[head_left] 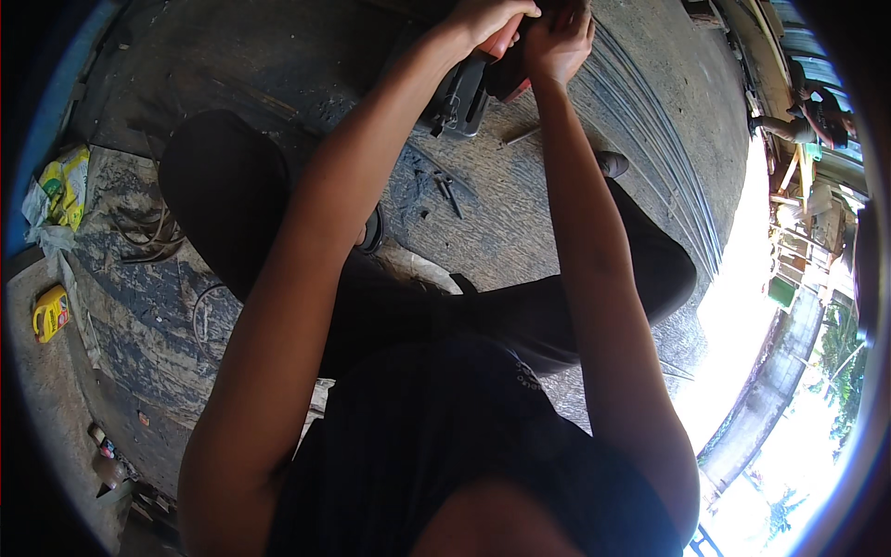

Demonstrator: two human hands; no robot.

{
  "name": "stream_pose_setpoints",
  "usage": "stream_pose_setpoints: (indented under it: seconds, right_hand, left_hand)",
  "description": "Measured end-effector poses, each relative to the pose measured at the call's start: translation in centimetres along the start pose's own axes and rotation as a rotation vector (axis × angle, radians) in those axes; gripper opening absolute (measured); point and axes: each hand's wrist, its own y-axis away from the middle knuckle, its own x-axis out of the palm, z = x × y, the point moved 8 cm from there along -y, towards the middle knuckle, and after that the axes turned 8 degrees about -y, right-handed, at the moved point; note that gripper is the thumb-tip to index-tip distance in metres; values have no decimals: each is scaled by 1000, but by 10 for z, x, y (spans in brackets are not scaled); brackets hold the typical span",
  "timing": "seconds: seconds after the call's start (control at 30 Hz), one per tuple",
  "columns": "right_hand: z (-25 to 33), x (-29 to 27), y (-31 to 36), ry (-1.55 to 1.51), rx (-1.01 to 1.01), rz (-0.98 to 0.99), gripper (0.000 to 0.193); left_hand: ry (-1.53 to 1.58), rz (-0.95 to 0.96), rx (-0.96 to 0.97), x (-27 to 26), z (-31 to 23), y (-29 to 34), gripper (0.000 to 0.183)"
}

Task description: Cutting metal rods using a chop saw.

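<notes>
At the top edge of the view both my arms reach forward to a dark machine (469, 97) with red-orange parts and a slotted metal base, standing on the ground. Its upper part is cut off by the picture's edge. My left hand (487, 20) is closed at a red-orange handle (502, 41) of this machine. Just right of it, my right hand (561, 48) is closed too, over a dark and red part; what its fingers grip is hidden. Below the machine lie small dark metal pieces (449, 193), and a short rod (521, 136) rests to its right.
Long thin metal rods (650, 125) run along the ground at the right. My bent legs (650, 269) flank the work spot. Leftward are a coiled cable (153, 243), a yellow-green bag (67, 186) and a yellow jug (51, 314). Another person (817, 119) appears at far right.
</notes>
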Motion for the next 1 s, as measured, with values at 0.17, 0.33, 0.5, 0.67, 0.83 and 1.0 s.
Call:
stream_pose_setpoints:
  seconds: [0.17,0.33,0.5,0.67,0.83,1.0]
  right_hand:
    - [-2,1,2,4,-27,-25,53]
    - [0,0,1,17,-29,-19,53]
    - [-1,0,1,-11,0,-5,55]
    - [-1,-1,2,4,-34,-35,55]
    - [0,0,2,-20,-12,-28,54]
    - [4,-2,1,-10,-28,-41,53]
  left_hand:
    - [52,28,-1,4,-2,1,28]
    - [5,-2,-6,1,-3,3,27]
    - [17,1,-7,2,-3,4,28]
    - [2,-11,-6,2,-3,4,28]
    - [-16,-7,-23,1,-3,4,28]
    - [-5,20,10,2,-3,3,29]
